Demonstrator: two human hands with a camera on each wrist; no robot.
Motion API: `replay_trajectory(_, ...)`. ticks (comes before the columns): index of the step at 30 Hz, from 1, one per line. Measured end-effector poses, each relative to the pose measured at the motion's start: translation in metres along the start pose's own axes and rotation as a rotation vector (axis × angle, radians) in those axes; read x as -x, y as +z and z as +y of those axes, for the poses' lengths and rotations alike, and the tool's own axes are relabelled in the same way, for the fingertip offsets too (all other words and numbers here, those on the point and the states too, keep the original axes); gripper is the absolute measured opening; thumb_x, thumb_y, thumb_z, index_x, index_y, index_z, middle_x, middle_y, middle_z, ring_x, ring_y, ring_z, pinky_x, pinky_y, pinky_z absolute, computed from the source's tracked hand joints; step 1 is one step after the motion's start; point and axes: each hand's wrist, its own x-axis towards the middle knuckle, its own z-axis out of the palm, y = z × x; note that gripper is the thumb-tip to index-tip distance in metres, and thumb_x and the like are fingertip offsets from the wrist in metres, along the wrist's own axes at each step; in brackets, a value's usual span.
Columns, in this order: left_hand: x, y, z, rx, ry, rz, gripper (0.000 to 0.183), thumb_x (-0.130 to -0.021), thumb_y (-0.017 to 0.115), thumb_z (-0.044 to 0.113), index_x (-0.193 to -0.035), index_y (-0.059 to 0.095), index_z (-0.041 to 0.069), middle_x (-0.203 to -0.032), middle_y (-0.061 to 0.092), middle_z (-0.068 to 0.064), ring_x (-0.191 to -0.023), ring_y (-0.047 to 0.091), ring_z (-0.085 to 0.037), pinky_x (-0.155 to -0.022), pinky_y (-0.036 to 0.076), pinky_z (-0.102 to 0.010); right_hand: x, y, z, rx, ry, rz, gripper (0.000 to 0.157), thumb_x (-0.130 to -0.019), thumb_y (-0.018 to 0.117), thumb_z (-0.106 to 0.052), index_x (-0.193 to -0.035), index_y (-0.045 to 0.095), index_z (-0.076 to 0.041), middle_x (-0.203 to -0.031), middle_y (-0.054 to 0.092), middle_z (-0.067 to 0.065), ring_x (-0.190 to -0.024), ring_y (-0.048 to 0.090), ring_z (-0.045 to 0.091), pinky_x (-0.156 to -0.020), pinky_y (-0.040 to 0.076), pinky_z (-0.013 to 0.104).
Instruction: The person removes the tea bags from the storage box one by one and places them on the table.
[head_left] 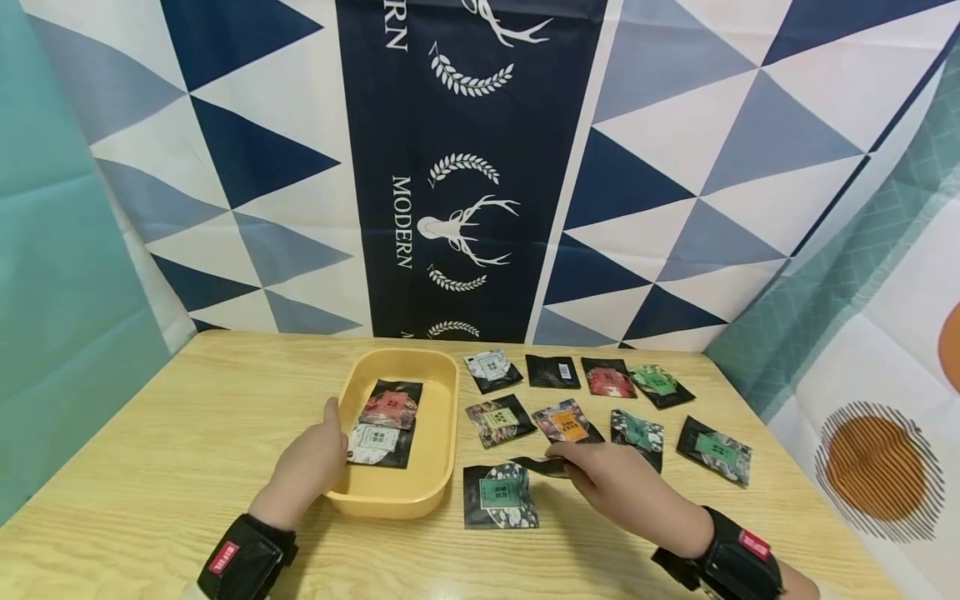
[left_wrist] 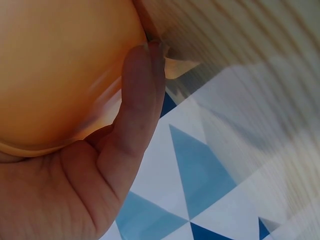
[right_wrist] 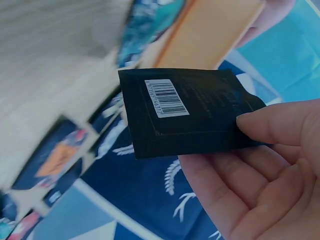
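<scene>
A yellow plastic bin (head_left: 435,492) stands on the table at centre left. My left hand (head_left: 313,454) grips its left side; in the left wrist view fingers (left_wrist: 137,95) lie along the outer wall. Inside the bin, a red-labelled packet (head_left: 390,406) partly overlaps a white-labelled packet (head_left: 373,442). My right hand (head_left: 626,487) pinches a black packet (right_wrist: 195,112) by one end, thumb on top and fingers beneath. Its barcoded back shows in the right wrist view. Left of the right hand, a green-labelled packet (head_left: 501,497) lies flat on the table.
Several packets lie in loose rows right of the bin, among them an orange-labelled packet (head_left: 567,423), a face-down black packet (head_left: 551,372) and a far-right green-labelled packet (head_left: 716,450). A patterned cloth (head_left: 465,167) hangs behind the wooden table (head_left: 180,450).
</scene>
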Motion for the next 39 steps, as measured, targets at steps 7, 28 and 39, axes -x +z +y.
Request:
replay_trajectory(7,0.0,-0.002,0.001,0.002,-0.012,-0.02,0.059,-0.096,0.035,0.01,-0.142,0.009,-0.016,-0.05,0.041,-0.001,-0.042,0.035,-0.012,-0.04,0.024,-0.024,0.016,0.008,0.008,0.151,0.016,0.031,0.021,-0.083,0.066,-0.008,-0.103,0.066,-0.014,-0.08,0.069,-0.002,-0.057,0.056,0.002,-0.047,0.035,0.018)
replay_trajectory(28,0.0,-0.002,0.0,-0.013,0.006,-0.021,0.059,-0.096,0.036,0.01,-0.141,0.009,-0.017,-0.051,0.047,-0.004,-0.042,0.04,-0.013,-0.039,0.026,-0.025,0.034,0.031,0.014,0.233,-0.053,-0.077,0.026,-0.078,0.071,-0.013,-0.103,0.066,-0.018,-0.092,0.065,-0.004,-0.072,0.061,0.008,-0.051,0.039,0.019)
replay_trajectory(39,0.0,-0.001,0.0,-0.009,0.005,-0.01,0.058,-0.096,0.036,0.01,-0.14,0.011,-0.017,-0.052,0.047,-0.004,-0.043,0.041,-0.014,-0.04,0.026,-0.025,0.037,0.036,0.015,0.112,-0.043,-0.171,0.031,-0.074,0.075,-0.022,-0.103,0.064,-0.019,-0.092,0.058,-0.004,-0.071,0.056,0.003,-0.053,0.041,0.02)
